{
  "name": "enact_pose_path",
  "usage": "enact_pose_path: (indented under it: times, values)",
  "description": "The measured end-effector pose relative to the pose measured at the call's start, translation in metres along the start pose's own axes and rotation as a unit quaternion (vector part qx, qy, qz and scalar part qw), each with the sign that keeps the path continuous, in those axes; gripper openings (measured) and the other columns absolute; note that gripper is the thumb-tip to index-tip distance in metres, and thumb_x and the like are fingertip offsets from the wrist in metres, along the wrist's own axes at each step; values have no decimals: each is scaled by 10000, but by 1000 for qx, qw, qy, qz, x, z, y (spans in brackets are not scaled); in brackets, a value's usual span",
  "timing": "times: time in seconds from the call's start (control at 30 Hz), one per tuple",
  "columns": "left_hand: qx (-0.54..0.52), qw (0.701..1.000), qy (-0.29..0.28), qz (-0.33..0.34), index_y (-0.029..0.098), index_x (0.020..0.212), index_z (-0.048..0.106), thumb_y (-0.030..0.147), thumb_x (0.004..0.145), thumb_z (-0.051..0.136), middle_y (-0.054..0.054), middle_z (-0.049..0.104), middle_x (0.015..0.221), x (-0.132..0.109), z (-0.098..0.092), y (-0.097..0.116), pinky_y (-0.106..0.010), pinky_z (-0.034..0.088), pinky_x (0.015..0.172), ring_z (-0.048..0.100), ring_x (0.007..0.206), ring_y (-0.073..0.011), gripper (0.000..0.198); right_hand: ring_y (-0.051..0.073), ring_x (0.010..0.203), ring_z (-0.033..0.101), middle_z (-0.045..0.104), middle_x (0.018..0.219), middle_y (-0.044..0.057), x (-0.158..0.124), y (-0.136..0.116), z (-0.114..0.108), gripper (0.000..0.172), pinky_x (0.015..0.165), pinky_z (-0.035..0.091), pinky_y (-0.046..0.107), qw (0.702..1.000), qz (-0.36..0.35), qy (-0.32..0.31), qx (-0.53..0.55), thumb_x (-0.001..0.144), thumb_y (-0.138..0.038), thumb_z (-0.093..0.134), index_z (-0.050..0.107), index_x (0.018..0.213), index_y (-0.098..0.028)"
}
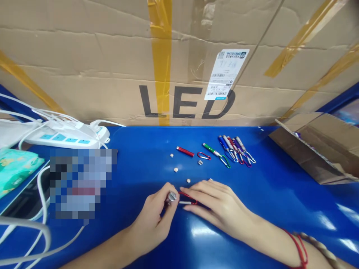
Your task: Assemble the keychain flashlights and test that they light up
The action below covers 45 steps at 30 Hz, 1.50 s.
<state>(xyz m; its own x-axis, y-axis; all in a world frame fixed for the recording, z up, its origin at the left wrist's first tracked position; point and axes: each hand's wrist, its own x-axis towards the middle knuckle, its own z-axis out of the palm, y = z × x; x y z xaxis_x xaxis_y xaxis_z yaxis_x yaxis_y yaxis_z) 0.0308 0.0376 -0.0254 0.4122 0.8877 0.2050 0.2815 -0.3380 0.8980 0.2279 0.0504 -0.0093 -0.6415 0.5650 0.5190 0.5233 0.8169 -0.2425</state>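
- While I follow this feed from my distant seat, the step in hand looks to me like close work on one small piece: the left hand (155,211) pinches a narrow silver metal cylinder (172,197) between thumb and forefinger, its end turned up toward the camera.
- The right hand (224,205) is spread low over the glossy blue tabletop (134,168), its fingertips around a red D-shaped carabiner clip with a silver gate (185,203), between the two hands; I cannot tell how firmly they press.
- As I judge it, the next move calls for a steady left pinch and light right fingertips on the clip, since both pieces are small and the metal looks slick.
- In looks, the cylinder shows a bright end, with most of its length lost inside the left hand; the clip seems whole, though I cannot say whether it is joined to the cylinder (the left fingertips cover that side).
- Just beyond the hands I see several small round metal discs (188,181); farther ahead lie a red metal tube (185,151) and a second red clip (203,156).
- Beyond the right hand I find a green-and-silver penlight (211,149) and a row of coloured penlights with clips (232,145).
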Motion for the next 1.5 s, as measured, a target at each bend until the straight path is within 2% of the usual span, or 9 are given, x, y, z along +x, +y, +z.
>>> enact_pose_path:
  times: [0.1, 0.2, 0.43, 0.8, 0.93, 1.13, 1.23, 1.37, 1.5]
  values:
    - [11, 1000, 1, 10, 185, 741, 369, 173, 947, 345, 45, 356, 638, -3, 0, -2, -206, 285, 526, 325, 544, -87, 208, 126, 760, 610, 658, 863, 56, -1, -6, 1, 285, 708, 477, 260, 999, -9, 19, -40, 949, -283, 461, 618, 1111, -110]
    - [8, 1000, -3, -10, 189, 730, 359, 202, 951, 344, 45, 354, 624, -3, 1, -2, -206, 287, 514, 323, 536, -89, 222, 114, 697, 585, 645, 797, 48, -1, -9, -1, 267, 656, 458, 244, 997, -27, 16, -68, 960, -219, 435, 628, 1099, -99]
    - [6, 999, -19, -36, 190, 720, 374, 251, 951, 350, 36, 356, 623, -1, 0, 0, -211, 304, 518, 344, 557, -99, 240, 126, 682, 560, 621, 802, 50, -8, -7, 1, 286, 623, 450, 256, 996, -35, -12, -82, 949, -195, 453, 577, 1169, -60]
    - [22, 999, -20, -24, 189, 689, 387, 260, 947, 357, 34, 349, 609, -4, 6, 1, -193, 321, 480, 343, 523, -94, 270, 125, 626, 524, 580, 708, 18, -9, -9, -1, 279, 584, 380, 284, 987, -52, -15, -152, 976, -242, 400, 592, 1096, -78]
    - [38, 999, -23, -28, 192, 697, 388, 268, 951, 345, 21, 349, 633, -6, 6, -3, -195, 315, 475, 382, 572, -107, 268, 120, 625, 502, 581, 705, 8, -10, -4, 5, 275, 589, 365, 272, 990, -51, -19, -133, 972, -284, 414, 604, 1016, -90]
    - [32, 999, -29, 20, 194, 690, 329, 211, 953, 323, 40, 316, 613, -8, 9, -1, -191, 309, 483, 313, 516, -93, 264, 126, 594, 451, 544, 667, -5, -11, -2, 7, 269, 553, 340, 273, 992, -80, -4, -102, 958, -288, 436, 612, 927, -87]
    - [22, 999, -36, 19, 191, 695, 329, 199, 954, 311, 42, 310, 612, -10, 11, 2, -196, 305, 497, 307, 523, -92, 260, 125, 571, 428, 528, 647, 1, -11, -5, 6, 284, 542, 335, 269, 992, -88, 2, -91, 961, -274, 419, 613, 876, -85]
    - [-18, 998, -61, -2, 185, 703, 324, 227, 969, 302, 42, 310, 621, -15, 12, 3, -209, 272, 495, 282, 527, -90, 271, 124, 576, 444, 538, 642, 15, -13, -8, 6, 238, 561, 356, 259, 993, -91, 14, -80, 939, -227, 461, 626, 884, -65]
    - [-38, 997, -63, 11, 179, 699, 320, 210, 964, 315, 45, 289, 623, -16, 12, 3, -215, 252, 509, 266, 544, -91, 267, 119, 546, 406, 501, 608, 12, -14, -10, 8, 220, 538, 356, 252, 997, -71, 14, -42, 921, -189, 471, 647, 886, -61]
